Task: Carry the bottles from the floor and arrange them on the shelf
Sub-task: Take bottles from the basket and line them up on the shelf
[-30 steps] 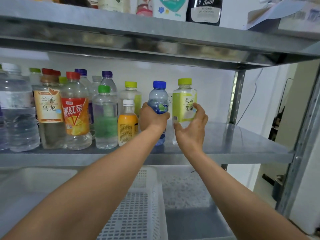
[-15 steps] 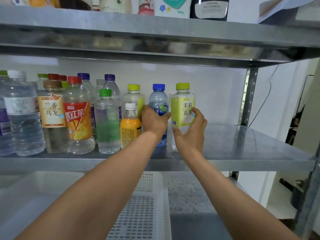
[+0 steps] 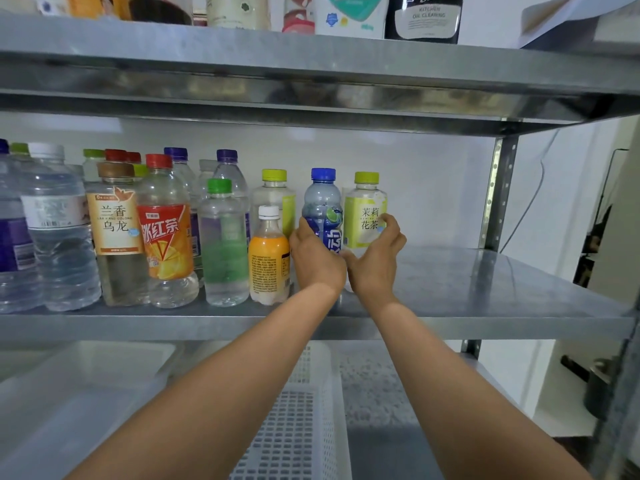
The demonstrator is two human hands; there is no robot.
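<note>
Left hand grips blue-capped plastic bottle; right hand wraps lime-capped tea bottle; careless release could topple adjacent white-capped orange bottle.

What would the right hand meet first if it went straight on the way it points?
The right hand would meet the yellow-capped tea bottle, which its fingers curl around. Behind that seems only the white wall, though depth is unclear.

The left hand grips a blue-capped clear plastic bottle, the right hand a lime-capped tea bottle (both upright) on the grey metal shelf.
</note>
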